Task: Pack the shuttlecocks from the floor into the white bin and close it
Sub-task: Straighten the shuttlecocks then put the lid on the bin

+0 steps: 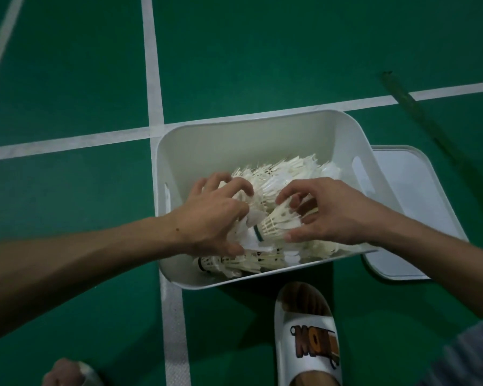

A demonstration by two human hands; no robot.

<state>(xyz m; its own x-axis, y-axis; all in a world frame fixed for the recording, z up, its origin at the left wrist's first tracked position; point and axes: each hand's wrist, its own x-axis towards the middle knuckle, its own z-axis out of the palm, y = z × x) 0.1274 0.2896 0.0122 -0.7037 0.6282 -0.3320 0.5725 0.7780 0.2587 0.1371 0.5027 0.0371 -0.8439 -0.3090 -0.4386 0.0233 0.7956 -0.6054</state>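
Observation:
The white bin (234, 135) stands on the green court floor, open, with several white feather shuttlecocks (287, 168) piled inside. My left hand (215, 215) is inside the bin, fingers curled over a bunch of shuttlecocks. My right hand (326, 210) reaches in from the right and grips one shuttlecock (279, 221) by its feather skirt, cork pointing left. The bin's white lid (410, 207) lies flat on the floor, tucked against the bin's right side.
White court lines (154, 79) cross the green floor behind and left of the bin. A dark green pole (418, 112) lies at the right. My foot in a white slide sandal (307, 332) is just in front of the bin; my other foot (67, 371) shows at the bottom left.

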